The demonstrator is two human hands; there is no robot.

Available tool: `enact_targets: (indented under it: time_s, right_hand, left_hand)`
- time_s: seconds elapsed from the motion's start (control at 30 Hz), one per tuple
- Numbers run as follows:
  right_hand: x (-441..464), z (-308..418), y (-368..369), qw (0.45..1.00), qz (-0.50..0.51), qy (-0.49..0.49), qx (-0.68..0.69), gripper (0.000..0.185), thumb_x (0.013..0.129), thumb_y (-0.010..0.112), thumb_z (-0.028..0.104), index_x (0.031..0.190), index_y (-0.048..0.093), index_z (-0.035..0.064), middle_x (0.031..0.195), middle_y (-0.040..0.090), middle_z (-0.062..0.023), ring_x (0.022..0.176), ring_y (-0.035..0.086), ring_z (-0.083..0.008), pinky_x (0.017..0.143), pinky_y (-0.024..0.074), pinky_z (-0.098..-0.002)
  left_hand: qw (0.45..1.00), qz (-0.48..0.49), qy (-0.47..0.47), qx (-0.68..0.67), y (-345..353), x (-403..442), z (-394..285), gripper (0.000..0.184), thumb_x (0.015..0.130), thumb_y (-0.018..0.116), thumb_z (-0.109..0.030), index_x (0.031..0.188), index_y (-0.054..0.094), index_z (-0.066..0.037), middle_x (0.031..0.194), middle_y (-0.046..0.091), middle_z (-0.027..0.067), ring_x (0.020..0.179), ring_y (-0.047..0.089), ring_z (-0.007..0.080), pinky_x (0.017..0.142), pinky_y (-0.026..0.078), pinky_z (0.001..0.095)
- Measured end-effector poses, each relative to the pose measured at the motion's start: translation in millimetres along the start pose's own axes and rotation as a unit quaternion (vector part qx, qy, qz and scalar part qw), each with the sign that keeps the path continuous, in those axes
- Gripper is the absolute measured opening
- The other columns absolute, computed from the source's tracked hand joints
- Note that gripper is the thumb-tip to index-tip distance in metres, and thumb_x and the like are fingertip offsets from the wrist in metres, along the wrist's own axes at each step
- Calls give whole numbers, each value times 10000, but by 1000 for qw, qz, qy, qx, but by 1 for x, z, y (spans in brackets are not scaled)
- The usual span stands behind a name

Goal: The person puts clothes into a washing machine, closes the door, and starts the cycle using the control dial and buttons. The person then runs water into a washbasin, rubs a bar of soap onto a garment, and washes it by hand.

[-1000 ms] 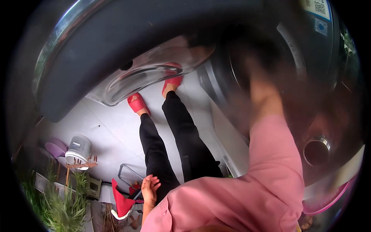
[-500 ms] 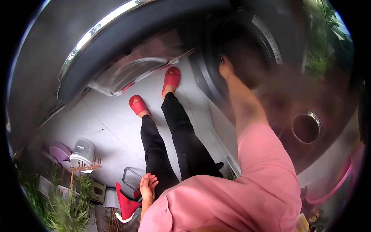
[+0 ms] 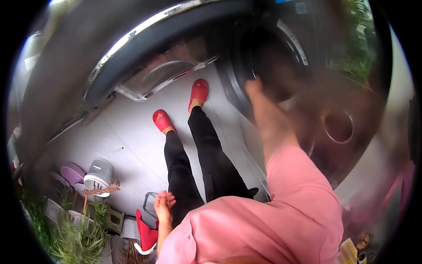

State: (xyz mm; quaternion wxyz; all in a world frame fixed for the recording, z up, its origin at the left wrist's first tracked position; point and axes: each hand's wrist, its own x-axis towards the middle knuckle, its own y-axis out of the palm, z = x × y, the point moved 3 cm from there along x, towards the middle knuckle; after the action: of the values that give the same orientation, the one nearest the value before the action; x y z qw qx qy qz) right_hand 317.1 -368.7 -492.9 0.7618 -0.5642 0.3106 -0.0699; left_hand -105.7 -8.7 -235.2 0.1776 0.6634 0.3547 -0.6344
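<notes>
Head view: right hand (image 3: 254, 87), fingers too blurred to judge, is at the round machine opening (image 3: 274, 55), best worked slowly to spare knuckles; left hand (image 3: 165, 202) hangs empty, fingers loosely curled.

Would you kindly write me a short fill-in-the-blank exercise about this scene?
1. The ____ hand is at the edge of the machine's round opening.
2. The slippers are ____ in colour.
3. The trousers are ____ in colour.
4. The bucket is on the floor toward the person's ____ side.

Missing words: right; red; black; left.
</notes>
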Motion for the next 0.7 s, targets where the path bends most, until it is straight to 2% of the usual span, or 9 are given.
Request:
enact_targets:
  time_s: [0.03,0.1,0.17,0.27,0.4,0.47,0.53,0.63,0.7]
  right_hand:
    - [-36,26,-9,996,58,-9,-73,499,719,543,174,1181,421,29,1181,478,-189,1075,474,-347,919,367,-423]
    - [-96,44,-9,982,97,-134,-87,503,720,580,195,1171,425,37,1151,493,-171,1088,459,-332,906,380,-390]
    - [-163,60,-23,952,224,-184,-97,485,744,559,221,1178,440,41,1175,484,-165,1103,450,-304,930,356,-380]
    - [-249,56,-48,895,422,-145,-7,379,796,499,226,1145,501,76,1174,509,-129,1095,472,-270,923,369,-348]
    - [-296,12,-64,872,484,-69,28,315,804,529,249,1073,550,86,1028,590,-108,975,546,-255,832,422,-331]
    - [-283,-3,-74,906,396,-81,123,289,811,520,237,1059,559,94,1010,595,-114,940,557,-254,813,430,-329]
    - [-245,-6,-70,938,294,-114,141,293,824,496,210,1084,539,83,1016,587,-139,931,559,-262,806,432,-329]
    - [-178,20,-68,958,220,-110,149,329,837,458,197,1135,499,66,1065,559,-178,996,535,-287,846,414,-326]
    - [-113,22,-36,965,180,-131,141,356,841,433,193,1175,471,73,1109,536,-189,1058,503,-297,892,386,-330]
  left_hand:
    - [998,-23,56,14,-5,8,-15,235,868,486,-211,1030,513,-43,876,584,66,759,569,155,632,492,294]
    - [966,-15,241,94,4,1,-92,334,844,511,-223,1115,492,-28,1040,548,94,930,531,183,778,440,307]
    - [845,-37,470,251,21,-12,-180,435,812,510,-181,1202,430,-6,1193,466,140,1139,412,241,961,302,367]
    - [646,-42,694,317,75,-65,-291,467,792,520,-150,1236,414,-52,1304,372,143,1218,328,279,996,250,381]
    - [561,-30,753,342,132,-74,-349,504,810,553,-245,1250,395,-57,1289,385,139,1199,347,282,998,252,367]
    - [630,13,700,337,150,-57,-347,529,820,549,-289,1266,373,-65,1283,391,131,1201,342,278,999,250,360]
    - [630,-6,700,336,157,-44,-345,542,840,516,-333,1286,346,-78,1285,388,125,1228,305,277,1018,208,369]
    - [575,-26,753,319,158,-28,-340,566,859,461,-377,1319,294,-92,1320,340,134,1273,227,282,1042,119,394]
    - [542,-38,778,315,159,-26,-338,609,835,514,-328,1329,266,-72,1333,304,144,1242,260,282,1028,156,383]
